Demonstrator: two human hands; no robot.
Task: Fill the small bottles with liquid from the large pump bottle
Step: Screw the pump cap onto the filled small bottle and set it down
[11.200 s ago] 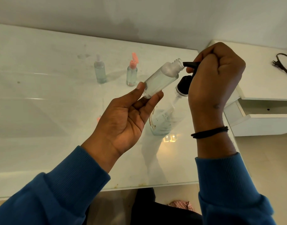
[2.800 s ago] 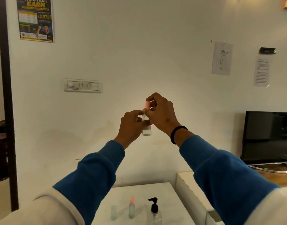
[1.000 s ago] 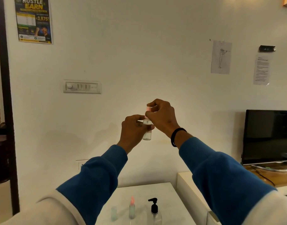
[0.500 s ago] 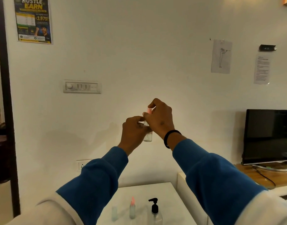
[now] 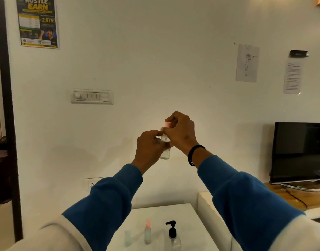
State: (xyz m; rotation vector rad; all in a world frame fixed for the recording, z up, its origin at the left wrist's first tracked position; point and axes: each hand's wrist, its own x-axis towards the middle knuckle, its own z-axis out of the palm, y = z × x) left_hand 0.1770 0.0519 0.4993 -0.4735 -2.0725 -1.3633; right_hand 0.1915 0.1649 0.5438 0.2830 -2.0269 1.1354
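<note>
Capping step: a small bottle is held up at chest height, well above the bench.
Left hand has its fingers curled round the bottle body; right hand pinches the pink cap, apparently twisting it on. Next move, by judgement: tighten, then set it beside the pump bottle.

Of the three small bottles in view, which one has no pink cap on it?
The small pale clear bottle standing leftmost on the white table. The small bottle beside it carries a pink cap, as does the small bottle held up in both hands.
</note>
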